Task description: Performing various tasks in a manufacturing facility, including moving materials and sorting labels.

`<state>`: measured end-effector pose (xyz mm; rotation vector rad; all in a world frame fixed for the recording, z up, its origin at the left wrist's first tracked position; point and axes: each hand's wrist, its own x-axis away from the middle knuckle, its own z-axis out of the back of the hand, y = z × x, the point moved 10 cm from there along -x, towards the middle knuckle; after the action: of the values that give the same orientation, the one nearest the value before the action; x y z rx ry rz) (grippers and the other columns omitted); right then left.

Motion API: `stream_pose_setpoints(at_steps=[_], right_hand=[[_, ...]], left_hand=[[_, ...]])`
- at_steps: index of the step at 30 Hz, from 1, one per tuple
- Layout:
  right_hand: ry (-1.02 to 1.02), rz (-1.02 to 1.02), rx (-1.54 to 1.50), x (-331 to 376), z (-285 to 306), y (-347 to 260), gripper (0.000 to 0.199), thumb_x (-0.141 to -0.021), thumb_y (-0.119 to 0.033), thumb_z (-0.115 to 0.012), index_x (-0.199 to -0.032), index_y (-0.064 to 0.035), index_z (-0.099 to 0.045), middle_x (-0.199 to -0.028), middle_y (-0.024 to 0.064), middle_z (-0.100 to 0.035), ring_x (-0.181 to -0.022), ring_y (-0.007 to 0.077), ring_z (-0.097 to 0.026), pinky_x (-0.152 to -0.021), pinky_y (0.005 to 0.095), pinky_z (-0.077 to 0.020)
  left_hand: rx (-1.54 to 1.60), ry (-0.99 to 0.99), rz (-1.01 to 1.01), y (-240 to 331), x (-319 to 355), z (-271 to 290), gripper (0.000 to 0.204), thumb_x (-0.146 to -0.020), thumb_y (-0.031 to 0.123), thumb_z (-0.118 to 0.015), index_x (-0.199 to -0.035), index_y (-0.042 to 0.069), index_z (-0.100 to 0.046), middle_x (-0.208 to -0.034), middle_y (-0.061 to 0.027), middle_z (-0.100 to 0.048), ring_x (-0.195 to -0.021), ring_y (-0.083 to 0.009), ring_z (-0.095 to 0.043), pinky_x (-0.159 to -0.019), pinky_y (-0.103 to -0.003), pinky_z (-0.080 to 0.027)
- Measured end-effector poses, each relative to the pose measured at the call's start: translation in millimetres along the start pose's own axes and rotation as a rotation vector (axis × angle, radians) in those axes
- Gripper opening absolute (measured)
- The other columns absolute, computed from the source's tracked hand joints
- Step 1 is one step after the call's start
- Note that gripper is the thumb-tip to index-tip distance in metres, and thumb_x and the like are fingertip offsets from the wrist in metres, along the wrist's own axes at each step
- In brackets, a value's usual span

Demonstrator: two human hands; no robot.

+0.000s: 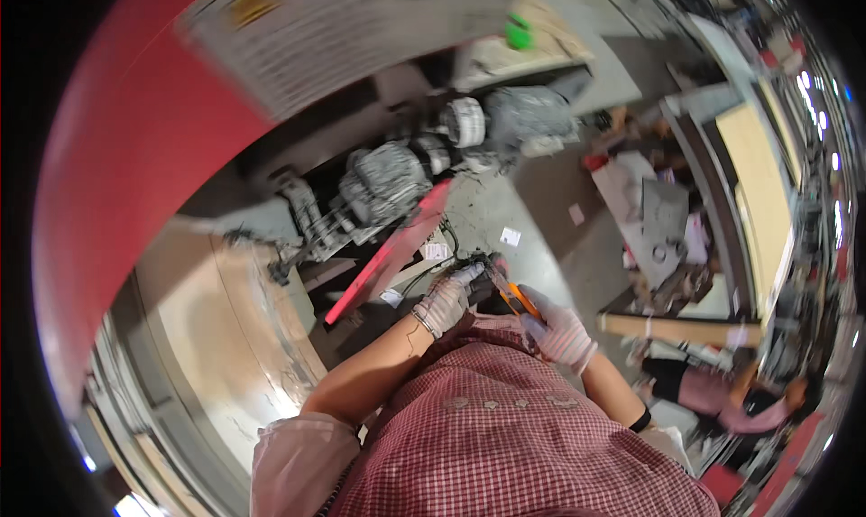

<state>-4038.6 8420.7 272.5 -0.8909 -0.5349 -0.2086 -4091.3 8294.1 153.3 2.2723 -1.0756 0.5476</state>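
My left hand, in a striped work glove with greyish fingertips, is closed on a bunch of dark cables in front of my apron. Thin black leads curve up from it over the bench. In my right hand, gloved alike, is an orange-handled hand tool. Its two handles stand slightly apart, and its head reaches the cables beside my left fingers. Blur hides whether it is pliers or scissors, and just where its tip touches.
A long red bar slants across the bench left of my hands. Behind it lie grey wrapped bundles. Small white labels lie on the grey bench top. A large red panel rises at the left; a co-worker is at the far right.
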Motion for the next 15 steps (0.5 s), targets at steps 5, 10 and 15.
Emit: stream_pose_setpoints(at_steps=[5, 10, 15], right_hand=[[0.121, -0.265, -0.534, -10, 38, 76, 0.052, -0.091, -0.016, -0.056, -0.141, -0.0122, -0.042, -0.075, 0.0089, -0.063, -0.061, 0.0168, -0.062, -0.059, 0.0286, -0.0516], [0.308, -0.225, -0.613, -6, 95, 163, 0.05, -0.093, -0.016, -0.053, -0.142, -0.012, -0.041, -0.068, 0.0037, -0.058, -0.052, 0.0111, -0.055, -0.051, 0.0278, -0.0464], [0.276, -0.22, -0.478, 15, 132, 217, 0.051, -0.093, -0.015, -0.053, -0.142, -0.0085, -0.039, -0.067, 0.0044, -0.057, -0.054, 0.0111, -0.053, -0.056, 0.0275, -0.0481]], left_hand=[[-0.876, 0.248, -0.278, 20, -96, 39, 0.018, -0.093, 0.013, -0.055, -0.105, 0.002, -0.063, -0.087, -0.0024, -0.064, -0.077, -0.0121, -0.062, -0.068, -0.027, -0.053], [-2.107, 0.642, -0.854, 104, -175, -103, 0.052, -0.077, 0.035, -0.065, -0.121, 0.009, -0.056, -0.12, -0.0226, -0.058, -0.111, -0.0388, -0.053, -0.099, -0.045, -0.04], [-2.224, 0.888, -0.491, 154, -277, -82, 0.052, -0.08, 0.037, -0.062, -0.121, 0.006, -0.055, -0.119, -0.0224, -0.059, -0.108, -0.0377, -0.055, -0.098, -0.044, -0.041]])
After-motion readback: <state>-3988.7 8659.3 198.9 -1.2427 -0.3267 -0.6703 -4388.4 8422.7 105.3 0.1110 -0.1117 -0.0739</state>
